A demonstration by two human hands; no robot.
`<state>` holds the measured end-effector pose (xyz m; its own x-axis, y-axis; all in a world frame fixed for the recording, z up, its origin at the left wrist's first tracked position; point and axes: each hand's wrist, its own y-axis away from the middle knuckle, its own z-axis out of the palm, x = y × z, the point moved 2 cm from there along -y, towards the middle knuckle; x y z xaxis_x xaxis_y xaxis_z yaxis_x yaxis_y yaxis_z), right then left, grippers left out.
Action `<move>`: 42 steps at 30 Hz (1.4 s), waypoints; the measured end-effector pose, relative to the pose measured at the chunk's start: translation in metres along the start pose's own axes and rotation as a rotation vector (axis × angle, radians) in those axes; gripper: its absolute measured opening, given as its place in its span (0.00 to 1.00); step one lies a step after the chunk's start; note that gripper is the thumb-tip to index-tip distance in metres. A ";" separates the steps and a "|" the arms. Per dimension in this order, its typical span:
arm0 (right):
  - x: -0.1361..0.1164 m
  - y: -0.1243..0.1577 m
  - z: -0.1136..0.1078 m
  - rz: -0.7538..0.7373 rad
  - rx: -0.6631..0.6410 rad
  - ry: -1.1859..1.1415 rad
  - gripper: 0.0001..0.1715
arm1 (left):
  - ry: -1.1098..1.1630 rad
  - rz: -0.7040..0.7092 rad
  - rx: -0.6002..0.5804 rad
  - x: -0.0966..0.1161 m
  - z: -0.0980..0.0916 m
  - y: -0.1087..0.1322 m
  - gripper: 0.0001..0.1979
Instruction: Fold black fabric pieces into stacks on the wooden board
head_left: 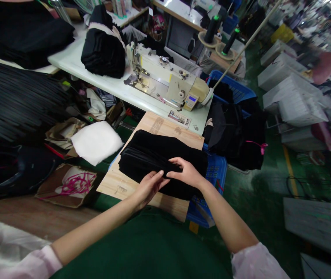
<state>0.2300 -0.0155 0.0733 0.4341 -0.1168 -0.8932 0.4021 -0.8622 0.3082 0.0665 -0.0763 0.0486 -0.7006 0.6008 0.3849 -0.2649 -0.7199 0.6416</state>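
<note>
A stack of black cut fabric pieces [165, 143] lies on a light wooden board [121, 182] in front of me. My left hand [149, 188] is at the near edge of the stack, its thumb and fingers closed on black fabric. From the other side, my right hand [186, 173] has its thumb and fingers bent around the same dark cloth. The two hands almost touch at the fingertips. Black on black hides where one piece ends and another begins. Beyond the board stands a white sewing machine [165, 73] on its table [90, 71].
A tied black fabric bundle [103, 50] sits left of the machine. Blue crates [218, 170] and black cloth [229, 128] are at the right. A white folded cloth [97, 141] and a carton with pink strips [78, 182] lie at the left. Thread cones [212, 29] stand behind.
</note>
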 end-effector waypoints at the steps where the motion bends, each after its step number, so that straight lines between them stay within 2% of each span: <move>1: -0.001 0.000 0.000 0.001 -0.008 0.022 0.24 | -0.011 -0.002 0.001 0.000 0.001 -0.001 0.10; 4: -0.001 -0.003 -0.003 0.022 0.056 0.037 0.17 | -0.036 -0.014 0.000 0.000 0.001 -0.002 0.10; 9: 0.006 -0.009 -0.004 0.036 0.108 0.041 0.17 | -0.002 -0.011 0.051 -0.003 -0.007 0.000 0.16; 15: 0.012 -0.010 -0.002 0.046 0.107 0.028 0.18 | -0.019 -0.015 0.096 -0.005 -0.010 -0.001 0.16; 19: 0.012 -0.010 -0.002 0.057 0.118 0.021 0.19 | -0.120 -0.018 0.045 -0.004 -0.001 -0.007 0.10; 24: 0.007 -0.009 -0.002 0.067 0.128 0.016 0.18 | -0.145 0.002 0.079 -0.004 0.005 -0.015 0.14; 29: 0.000 -0.006 -0.001 0.024 0.024 0.028 0.17 | -0.150 0.028 0.014 -0.004 0.008 -0.016 0.15; 34: 0.008 -0.013 -0.007 0.052 0.130 0.023 0.14 | -0.099 0.035 -0.044 -0.004 0.003 -0.012 0.09; 38: 0.015 -0.019 -0.010 0.064 0.128 -0.020 0.15 | -0.105 0.084 0.058 -0.005 -0.008 -0.009 0.19; 42: 0.016 -0.021 -0.012 0.082 0.128 -0.032 0.13 | -0.132 0.047 0.079 -0.006 -0.012 -0.004 0.22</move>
<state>0.2381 0.0072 0.0565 0.4351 -0.2034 -0.8771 0.2597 -0.9044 0.3386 0.0640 -0.0813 0.0362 -0.6164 0.6111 0.4966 -0.1772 -0.7221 0.6687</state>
